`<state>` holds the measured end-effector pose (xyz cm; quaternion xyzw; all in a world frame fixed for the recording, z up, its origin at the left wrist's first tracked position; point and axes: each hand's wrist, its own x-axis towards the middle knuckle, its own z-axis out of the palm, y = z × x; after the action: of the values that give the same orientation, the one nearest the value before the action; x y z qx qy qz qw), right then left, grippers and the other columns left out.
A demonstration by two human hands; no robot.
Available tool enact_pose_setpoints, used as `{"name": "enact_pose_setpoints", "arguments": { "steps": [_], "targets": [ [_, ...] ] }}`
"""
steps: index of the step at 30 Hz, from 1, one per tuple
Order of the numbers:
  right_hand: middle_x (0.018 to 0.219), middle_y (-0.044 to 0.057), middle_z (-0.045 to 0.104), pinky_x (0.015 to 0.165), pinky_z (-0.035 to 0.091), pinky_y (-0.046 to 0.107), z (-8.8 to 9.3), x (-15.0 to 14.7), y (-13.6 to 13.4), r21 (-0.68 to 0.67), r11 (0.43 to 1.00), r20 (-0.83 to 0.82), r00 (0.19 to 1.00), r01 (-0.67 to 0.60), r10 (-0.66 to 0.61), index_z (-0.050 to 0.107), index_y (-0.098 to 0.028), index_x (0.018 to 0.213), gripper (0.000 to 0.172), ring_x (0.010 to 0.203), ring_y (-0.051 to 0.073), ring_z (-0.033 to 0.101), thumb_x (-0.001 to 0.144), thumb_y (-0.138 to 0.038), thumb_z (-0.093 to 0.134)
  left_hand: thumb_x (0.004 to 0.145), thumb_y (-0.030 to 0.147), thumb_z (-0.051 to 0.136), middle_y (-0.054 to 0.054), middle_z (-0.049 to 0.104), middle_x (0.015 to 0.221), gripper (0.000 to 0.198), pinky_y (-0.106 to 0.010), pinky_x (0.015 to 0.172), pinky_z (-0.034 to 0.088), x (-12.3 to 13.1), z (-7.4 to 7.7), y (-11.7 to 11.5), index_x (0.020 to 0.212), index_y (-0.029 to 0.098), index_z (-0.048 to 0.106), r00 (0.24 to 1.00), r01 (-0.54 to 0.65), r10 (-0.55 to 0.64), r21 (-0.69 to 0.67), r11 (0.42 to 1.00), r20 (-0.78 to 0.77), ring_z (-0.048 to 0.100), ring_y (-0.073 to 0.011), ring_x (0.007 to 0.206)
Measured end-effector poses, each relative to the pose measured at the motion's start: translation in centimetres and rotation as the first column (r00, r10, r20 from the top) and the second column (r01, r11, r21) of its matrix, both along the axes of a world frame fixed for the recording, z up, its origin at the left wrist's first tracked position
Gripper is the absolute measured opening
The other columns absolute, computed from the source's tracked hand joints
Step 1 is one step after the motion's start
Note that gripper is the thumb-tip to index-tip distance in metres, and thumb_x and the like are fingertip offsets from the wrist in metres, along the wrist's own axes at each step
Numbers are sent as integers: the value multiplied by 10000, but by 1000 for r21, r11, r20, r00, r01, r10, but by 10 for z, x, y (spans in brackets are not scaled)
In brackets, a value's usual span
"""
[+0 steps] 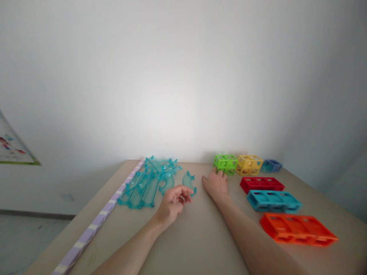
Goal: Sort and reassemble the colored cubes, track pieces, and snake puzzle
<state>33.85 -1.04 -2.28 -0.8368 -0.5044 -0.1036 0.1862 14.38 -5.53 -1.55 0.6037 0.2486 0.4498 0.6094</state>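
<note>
The person's left hand (pixel 173 202) and right hand (pixel 217 183) were recorded as bare throughout. The left forearm (pixel 134 247) was likewise bare as far as the lower edge of the view, as was the right forearm (pixel 248 231). Both forearms were smooth in outline and tapered toward the hands. Finer surface marks were too blurred to record.

On the table (pixel 189 248), track pieces (pixel 149 195) lie left, block frames (pixel 274 202) right, 3 in front.
</note>
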Motion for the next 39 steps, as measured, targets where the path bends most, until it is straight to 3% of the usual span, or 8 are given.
{"name": "enact_pose_setpoints", "arguments": {
  "steps": [9, 18, 24, 30, 32, 35, 37, 39],
  "targets": [
    [1072, 240, 558, 873, 409, 426, -2, -2, 1, 29, 999, 10, 1000, 23, -23, 482, 19, 1273, 592, 1039, 360, 545, 831, -372, 535, 404, 99, 432, -49, 627, 726, 533, -277, 639, 387, 1, 2, -1, 870, 141, 687, 1000, 2, -2, -8, 1000, -8, 551, -180, 732],
    [1050, 232, 536, 832, 436, 413, 2, -12, -9, 11, 1000, -2, 1000, -3, 3, 616, -59, 1082, 395, 1008, 353, 574, 834, -354, 531, 446, 90, 444, -46, 634, 726, 497, -270, 630, 384, 2, -6, 3, 870, 140, 698, 999, -20, 21, 24, 1000, -41, 552, -175, 723],
    [1040, 182, 616, 819, 449, 336, 8, -21, -19, 24, 984, -16, 984, -175, 176, 651, -115, 1070, 300, 972, 282, 606, 839, -225, 494, 550, 61, 456, -24, 632, 687, 354, -256, 613, 382, 3, -8, 6, 795, 154, 694, 961, -202, 219, 112, 973, -166, 536, -146, 653],
    [1050, 88, 673, 863, 435, 239, 7, -19, -17, 112, 941, -24, 945, -320, 325, 671, -186, 1074, 320, 948, 184, 622, 885, -189, 413, 555, 40, 438, -6, 619, 659, 355, -235, 567, 368, 2, -9, 10, 776, 156, 690, 933, -298, 315, 116, 948, -175, 519, -129, 600],
    [1190, 122, 611, 939, 406, 291, 9, -15, -18, 153, 939, -7, 950, -307, 312, 653, -170, 1124, 335, 1079, 225, 567, 876, -199, 430, 559, 38, 433, -6, 621, 658, 358, -237, 572, 375, 1, -10, 10, 775, 156, 693, 927, -305, 326, 134, 943, -184, 521, -128, 599],
    [1420, 185, 400, 1005, 346, 445, 13, -7, -17, 259, 947, 70, 981, -192, 180, 574, -153, 1256, 429, 1310, 343, 355, 841, -206, 476, 557, 34, 426, -6, 623, 653, 363, -241, 578, 385, 1, -9, 9, 771, 155, 693, 922, -310, 334, 146, 940, -196, 528, -132, 604],
    [1473, 211, 298, 1014, 321, 493, 15, -1, -14, 328, 938, 116, 990, -110, 76, 515, -150, 1319, 499, 1366, 374, 254, 823, -209, 499, 553, 33, 422, -4, 623, 647, 365, -241, 574, 386, 1, -8, 9, 768, 155, 691, 921, -311, 335, 143, 940, -199, 528, -133, 598],
    [1474, 231, 276, 1018, 315, 492, 14, 4, -11, 344, 936, 124, 992, -69, 28, 467, -139, 1357, 548, 1374, 372, 241, 815, -215, 509, 549, 34, 422, -3, 623, 644, 365, -241, 566, 386, 1, -8, 9, 766, 154, 689, 921, -310, 334, 141, 940, -199, 524, -131, 587]
  ]
}}
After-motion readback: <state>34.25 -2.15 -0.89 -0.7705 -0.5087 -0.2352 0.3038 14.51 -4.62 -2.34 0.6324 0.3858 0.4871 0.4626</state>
